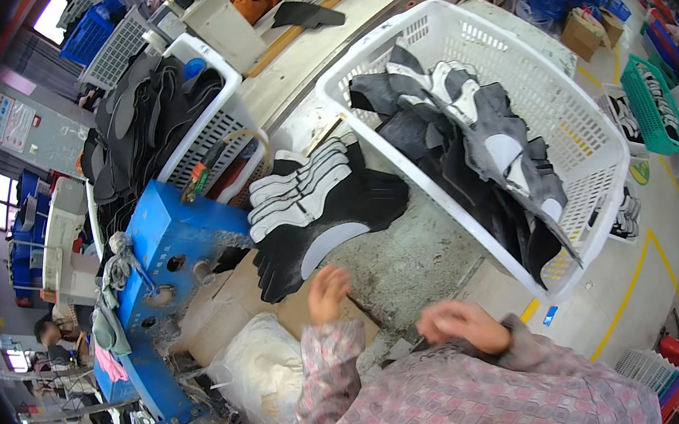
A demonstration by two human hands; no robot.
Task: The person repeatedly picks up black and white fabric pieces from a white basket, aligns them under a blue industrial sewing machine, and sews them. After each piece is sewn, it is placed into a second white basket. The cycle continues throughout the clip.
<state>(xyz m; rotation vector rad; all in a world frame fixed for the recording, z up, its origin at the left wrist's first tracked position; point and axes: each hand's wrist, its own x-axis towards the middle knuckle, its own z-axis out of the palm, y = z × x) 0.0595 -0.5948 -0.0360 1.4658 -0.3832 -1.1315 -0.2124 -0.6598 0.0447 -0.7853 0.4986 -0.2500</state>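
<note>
Loose stack, crowded bench: a nudge could undo the order

Nearest us, the patterned sleeve (pixel 333 372) of the left arm lies just beside the plastic bag (pixel 261 367); we judge that a snagged cuff could drag its thin film. The left hand (pixel 330 294) is half curled and released, with nothing we can see in it. The right hand (pixel 465 325) is loosely bent and blurred; its palm is hidden, so we cannot tell whether it holds anything.

Just past the left hand, the stack (pixel 317 202) of black and white pieces lies fanned on the bench (pixel 391 260), between the blue machine (pixel 197 215) and the right basket (pixel 510 54). We think a brushing sleeve or a pull from the middle could make the overlapping layers slide and lose their spacing.

Beyond the right hand, the basket's pieces (pixel 500 148) lie in a tangled heap, some along the near rim; careless lifting could crease them or tip one out. Farther left, dark pieces (pixel 139 109) rise above the left basket's rim (pixel 224 68), and we would fear a spill if it were bumped.
</note>
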